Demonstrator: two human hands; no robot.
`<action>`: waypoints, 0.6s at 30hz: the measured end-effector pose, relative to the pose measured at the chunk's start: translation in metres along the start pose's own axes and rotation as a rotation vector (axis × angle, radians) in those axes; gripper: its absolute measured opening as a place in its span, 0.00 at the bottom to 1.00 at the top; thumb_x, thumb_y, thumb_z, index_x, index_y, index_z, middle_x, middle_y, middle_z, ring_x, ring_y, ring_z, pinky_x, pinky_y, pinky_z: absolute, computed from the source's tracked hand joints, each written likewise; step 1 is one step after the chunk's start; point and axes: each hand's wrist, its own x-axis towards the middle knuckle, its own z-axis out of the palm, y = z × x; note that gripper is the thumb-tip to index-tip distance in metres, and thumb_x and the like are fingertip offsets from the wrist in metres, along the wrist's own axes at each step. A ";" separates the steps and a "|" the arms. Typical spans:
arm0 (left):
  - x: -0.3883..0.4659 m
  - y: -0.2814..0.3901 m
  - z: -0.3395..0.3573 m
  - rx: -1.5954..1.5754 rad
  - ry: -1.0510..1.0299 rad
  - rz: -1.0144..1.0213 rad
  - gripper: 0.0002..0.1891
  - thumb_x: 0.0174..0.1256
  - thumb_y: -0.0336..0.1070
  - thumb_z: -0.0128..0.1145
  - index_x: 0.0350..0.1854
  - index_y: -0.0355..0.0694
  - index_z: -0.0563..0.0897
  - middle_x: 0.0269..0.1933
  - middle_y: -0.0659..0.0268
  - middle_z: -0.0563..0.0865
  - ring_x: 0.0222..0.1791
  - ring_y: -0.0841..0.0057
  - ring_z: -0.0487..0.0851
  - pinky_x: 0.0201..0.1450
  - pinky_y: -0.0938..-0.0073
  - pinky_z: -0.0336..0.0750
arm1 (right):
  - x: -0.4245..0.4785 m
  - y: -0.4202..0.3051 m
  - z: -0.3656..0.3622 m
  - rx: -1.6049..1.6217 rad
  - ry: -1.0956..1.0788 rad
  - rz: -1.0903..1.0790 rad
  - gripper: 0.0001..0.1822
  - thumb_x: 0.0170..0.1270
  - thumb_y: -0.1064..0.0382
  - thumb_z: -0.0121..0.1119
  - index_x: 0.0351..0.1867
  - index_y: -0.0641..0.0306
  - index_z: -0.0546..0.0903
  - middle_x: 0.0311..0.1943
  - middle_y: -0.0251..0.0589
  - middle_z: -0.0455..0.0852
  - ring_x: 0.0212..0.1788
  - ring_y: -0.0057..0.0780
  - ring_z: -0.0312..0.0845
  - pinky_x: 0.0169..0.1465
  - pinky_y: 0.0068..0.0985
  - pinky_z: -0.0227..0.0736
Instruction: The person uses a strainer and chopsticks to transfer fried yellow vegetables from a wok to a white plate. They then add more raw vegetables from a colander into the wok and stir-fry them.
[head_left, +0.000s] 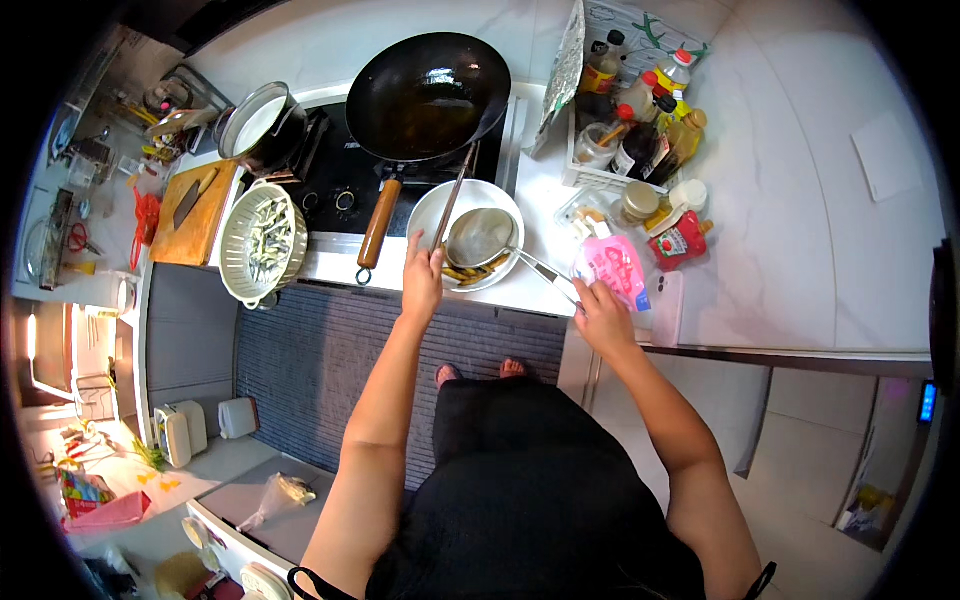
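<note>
My left hand (424, 279) grips a pair of dark chopsticks (455, 196) that slant up toward the wok's rim. With my right hand (602, 319) I hold the handle of a fine-mesh strainer (481, 237). The strainer's head lies over a white bowl (427, 214), above browned strips of food (471, 276) in it. Behind the bowl, a black wok (427, 97) with dark liquid in its bottom stands on the gas stove, its wooden handle (381, 225) pointing toward me. A pink pouch (611, 270) lies by my right hand.
Left of the stove controls, a pale colander (234, 244) holds floury strips. A knife (193, 199) rests on a wooden cutting board (169, 238). A pot (259, 127) stands at the back left. Sauce bottles (673, 71) fill a basket at right; a phone (667, 309) lies near the counter's edge.
</note>
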 end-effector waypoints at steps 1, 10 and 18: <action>0.002 -0.001 0.002 0.039 -0.027 0.024 0.14 0.65 0.36 0.52 0.29 0.26 0.77 0.62 0.46 0.70 0.48 0.52 0.77 0.54 0.61 0.69 | 0.000 0.000 -0.003 -0.009 0.002 -0.006 0.26 0.45 0.68 0.63 0.51 0.62 0.75 0.35 0.41 0.73 0.40 0.38 0.75 0.43 0.32 0.74; -0.014 -0.009 0.030 0.034 -0.029 0.131 0.17 0.48 0.15 0.49 0.44 0.28 0.78 0.51 0.53 0.80 0.37 0.63 0.81 0.40 0.74 0.74 | -0.009 -0.005 -0.042 -0.105 0.008 -0.007 0.27 0.45 0.67 0.63 0.52 0.62 0.74 0.38 0.42 0.74 0.43 0.38 0.76 0.45 0.31 0.75; -0.026 0.032 0.052 0.024 -0.045 0.086 0.18 0.46 0.15 0.49 0.44 0.28 0.76 0.56 0.49 0.77 0.44 0.54 0.80 0.45 0.67 0.75 | -0.014 0.017 -0.066 -0.183 0.035 -0.068 0.24 0.44 0.67 0.63 0.48 0.62 0.76 0.37 0.41 0.74 0.42 0.38 0.76 0.42 0.31 0.75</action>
